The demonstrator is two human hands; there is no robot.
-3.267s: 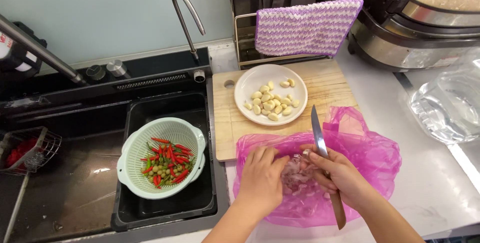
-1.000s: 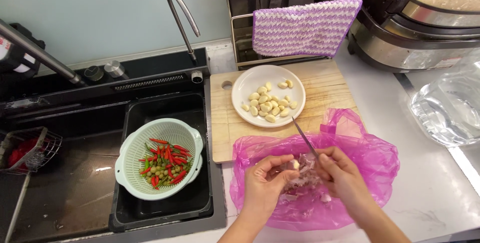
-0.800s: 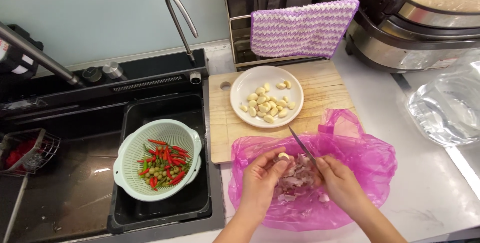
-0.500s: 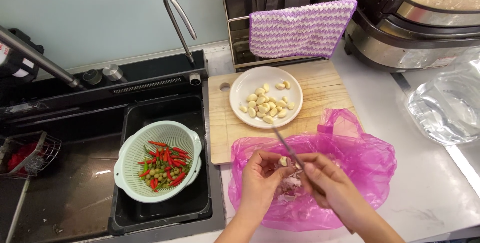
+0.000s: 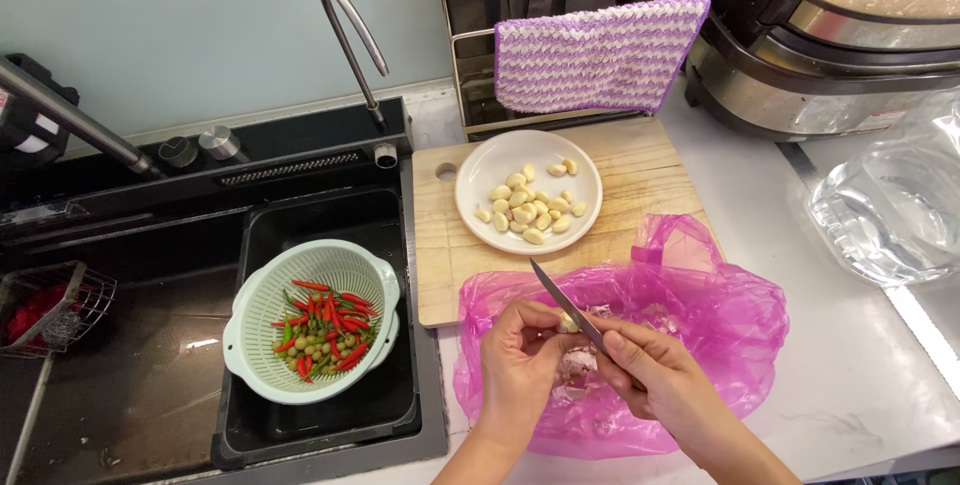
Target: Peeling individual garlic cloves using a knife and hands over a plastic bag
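Thin pink plastic bag (image 5: 700, 345) lies spread on the pale tabletop (image 5: 860, 385) directly under both hands, with papery peelings in it. Beyond the hands, a light wooden cutting board (image 5: 640, 180) carries a round white plate (image 5: 490, 170) of peeled cloves. The right hand (image 5: 650, 375) is closed around a slim steel-bladed knife (image 5: 562, 302), its blade against the small pale garlic clove (image 5: 568, 323) pinched in the left hand (image 5: 520, 360).

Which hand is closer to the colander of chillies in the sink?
Left. The left hand is just right of the colander, over the pink bag. The right hand, holding the knife, is farther right.
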